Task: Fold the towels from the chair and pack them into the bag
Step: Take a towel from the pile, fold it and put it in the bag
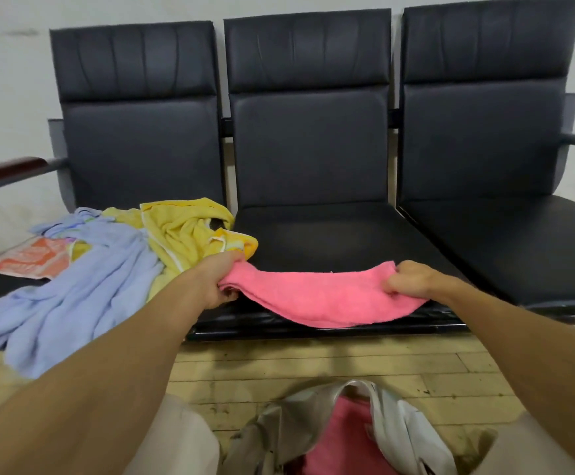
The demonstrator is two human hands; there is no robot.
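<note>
Down at the bottom edge, my bag is cut off, pink cloth inside; left hand and right hand each pinch the pink towel.

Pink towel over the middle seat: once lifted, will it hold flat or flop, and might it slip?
Probably floppy: the pink towel sags in a curve between the left hand and right hand gripping its ends. Likely light, since those end grips alone seem to carry it. Its fuzzy terry surface looks grippy, so slipping seems unlikely.
</note>
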